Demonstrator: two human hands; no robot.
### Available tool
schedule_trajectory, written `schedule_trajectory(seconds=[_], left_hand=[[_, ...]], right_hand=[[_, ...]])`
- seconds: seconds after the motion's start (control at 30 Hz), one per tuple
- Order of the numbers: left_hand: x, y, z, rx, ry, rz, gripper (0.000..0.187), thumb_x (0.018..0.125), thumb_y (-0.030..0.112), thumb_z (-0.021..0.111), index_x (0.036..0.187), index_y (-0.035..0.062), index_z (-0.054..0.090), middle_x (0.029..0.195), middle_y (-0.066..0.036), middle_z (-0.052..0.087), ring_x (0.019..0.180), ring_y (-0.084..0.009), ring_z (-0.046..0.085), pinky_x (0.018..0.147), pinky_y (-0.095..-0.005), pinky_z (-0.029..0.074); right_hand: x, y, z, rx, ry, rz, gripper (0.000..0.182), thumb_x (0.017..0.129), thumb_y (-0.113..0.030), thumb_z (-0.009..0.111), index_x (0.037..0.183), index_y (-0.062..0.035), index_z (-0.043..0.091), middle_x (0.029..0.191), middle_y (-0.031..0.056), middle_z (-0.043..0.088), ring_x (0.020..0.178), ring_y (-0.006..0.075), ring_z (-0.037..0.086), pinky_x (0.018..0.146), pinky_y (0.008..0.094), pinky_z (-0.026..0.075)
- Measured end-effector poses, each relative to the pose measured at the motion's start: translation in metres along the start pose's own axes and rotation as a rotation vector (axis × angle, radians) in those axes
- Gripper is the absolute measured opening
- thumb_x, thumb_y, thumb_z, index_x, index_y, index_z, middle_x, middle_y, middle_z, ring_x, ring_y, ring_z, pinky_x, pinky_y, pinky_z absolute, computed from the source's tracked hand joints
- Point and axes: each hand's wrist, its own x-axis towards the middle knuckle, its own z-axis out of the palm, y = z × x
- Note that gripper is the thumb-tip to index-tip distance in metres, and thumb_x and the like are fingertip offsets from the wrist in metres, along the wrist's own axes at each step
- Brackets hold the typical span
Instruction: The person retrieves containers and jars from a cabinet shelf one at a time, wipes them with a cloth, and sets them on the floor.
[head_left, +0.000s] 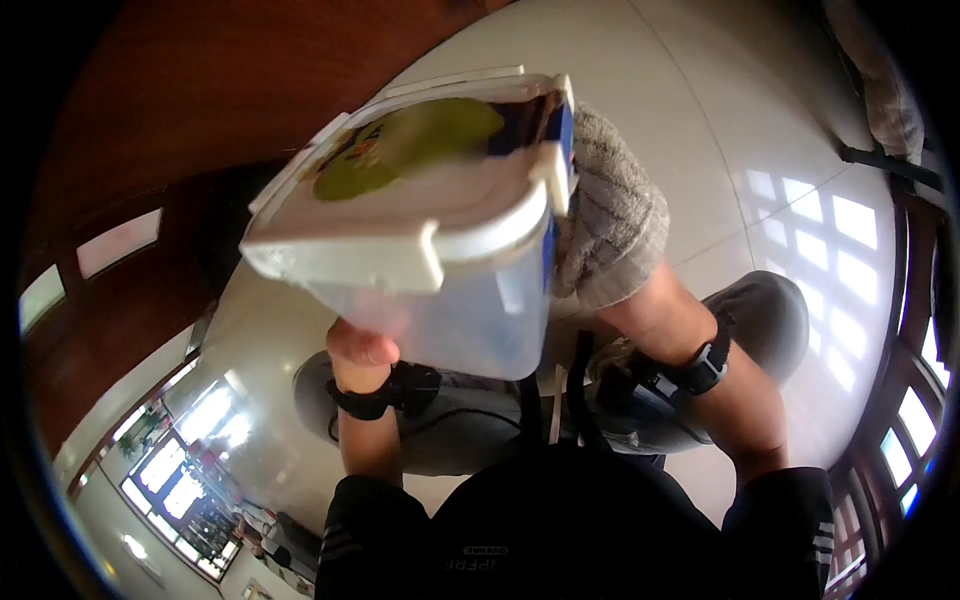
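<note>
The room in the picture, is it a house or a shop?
Probably a room in a house. There is a shiny tiled floor, dark wooden wall panels and a many-paned window. The hands hold a plastic food box and a grey cloth.

A glossy, pale tiled floor (760, 130) lies beneath everything, crossed by thin grout lines and bright patches of window light at the right. A dark wooden surface (200, 90) borders it at the upper left. The person's knees hang above the tiles.
</note>
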Motion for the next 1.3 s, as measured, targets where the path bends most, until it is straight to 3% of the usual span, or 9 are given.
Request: schedule_trajectory(seconds=[0.1, 0.2, 0.3, 0.37, 0.43, 0.53, 0.7, 1.13, 1.3], left_hand=[[0.011, -0.002, -0.005, -0.086, -0.034, 0.019, 0.081, 0.066, 0.037, 0.085, 0.13, 0.0045, 0.048, 0.127, -0.01, 0.052, 0.118, -0.025, 0.047, 0.104, -0.0386, 0.032], [0.027, 0.022, -0.005, -0.25, -0.127, -0.005, 0.059, 0.086, 0.027, 0.068, 0.133, -0.0004, 0.043, 0.126, -0.01, 0.052, 0.115, -0.0181, 0.048, 0.101, -0.035, 0.035], [0.036, 0.022, 0.021, -0.063, 0.239, 0.06, 0.051, 0.096, 0.023, 0.051, 0.138, -0.0028, 0.036, 0.136, -0.01, 0.045, 0.122, -0.019, 0.044, 0.105, -0.0331, 0.031], [0.034, 0.024, 0.029, -0.353, 0.205, 0.058, 0.059, 0.091, 0.023, 0.061, 0.137, -0.0027, 0.037, 0.136, -0.009, 0.044, 0.121, -0.0181, 0.044, 0.103, -0.0347, 0.034], [0.038, 0.036, 0.031, -0.33, -0.034, 0.066, 0.068, 0.083, 0.024, 0.071, 0.136, -0.0024, 0.038, 0.135, -0.01, 0.045, 0.12, -0.0183, 0.046, 0.102, -0.0358, 0.036], [0.033, 0.044, 0.015, -0.202, -0.149, -0.321, 0.081, 0.072, 0.027, 0.081, 0.135, -0.0023, 0.039, 0.134, -0.011, 0.046, 0.119, -0.0191, 0.047, 0.1, -0.0371, 0.039], [-0.014, 0.016, 0.01, 0.062, 0.098, -0.128, 0.084, 0.071, 0.035, 0.081, 0.134, -0.0021, 0.04, 0.128, -0.012, 0.051, 0.12, -0.0222, 0.047, 0.101, -0.0413, 0.038], [0.036, 0.022, 0.029, -0.158, 0.331, 0.143, 0.094, 0.069, 0.048, 0.077, 0.138, 0.0005, 0.035, 0.135, -0.011, 0.043, 0.125, -0.0238, 0.04, 0.105, -0.0431, 0.032], [0.013, 0.02, 0.027, -0.129, 0.249, 0.118, 0.097, 0.068, 0.053, 0.075, 0.139, 0.0015, 0.033, 0.138, -0.01, 0.04, 0.127, -0.0244, 0.038, 0.107, -0.0438, 0.03]], right_hand=[[-0.002, 0.007, -0.009, -0.233, -0.018, -0.157, 0.046, 0.094, -0.012, 0.051, 0.136, 0.0008, 0.039, 0.128, 0.0134, 0.05, 0.118, 0.0203, 0.048, 0.098, 0.0335, 0.043], [-0.009, -0.001, -0.017, -0.47, -0.097, -0.231, 0.045, 0.095, -0.013, 0.051, 0.136, 0.0006, 0.039, 0.128, 0.0132, 0.05, 0.118, 0.0203, 0.048, 0.098, 0.0335, 0.043], [-0.027, -0.005, -0.013, -0.604, -0.2, -0.24, 0.045, 0.095, -0.014, 0.051, 0.136, 0.0003, 0.039, 0.128, 0.0131, 0.05, 0.118, 0.0202, 0.048, 0.098, 0.0334, 0.043], [-0.037, -0.002, -0.007, -0.643, -0.241, -0.239, 0.045, 0.095, -0.014, 0.051, 0.136, 0.0001, 0.039, 0.129, 0.013, 0.05, 0.118, 0.0201, 0.048, 0.098, 0.0334, 0.043], [-0.04, 0.001, -0.001, -0.664, -0.238, -0.248, 0.045, 0.095, -0.015, 0.051, 0.136, 0.0, 0.039, 0.129, 0.0129, 0.05, 0.118, 0.0201, 0.049, 0.098, 0.0333, 0.043], [-0.039, 0.005, 0.001, -0.651, -0.224, -0.246, 0.045, 0.095, -0.016, 0.051, 0.136, -0.0003, 0.039, 0.129, 0.0127, 0.05, 0.117, 0.02, 0.049, 0.097, 0.0333, 0.044], [-0.027, 0.005, -0.003, -0.519, -0.169, -0.205, 0.045, 0.096, -0.017, 0.05, 0.136, -0.0007, 0.039, 0.129, 0.0125, 0.049, 0.117, 0.0199, 0.049, 0.097, 0.0332, 0.044], [-0.007, 0.003, -0.02, -0.188, -0.05, -0.119, 0.045, 0.096, -0.02, 0.05, 0.136, -0.0018, 0.04, 0.131, 0.0119, 0.049, 0.117, 0.0196, 0.05, 0.097, 0.0329, 0.045], [-0.022, 0.001, -0.013, -0.115, -0.193, -0.009, 0.044, 0.097, -0.021, 0.049, 0.136, -0.0022, 0.04, 0.131, 0.0116, 0.049, 0.117, 0.0195, 0.05, 0.096, 0.0328, 0.045]])
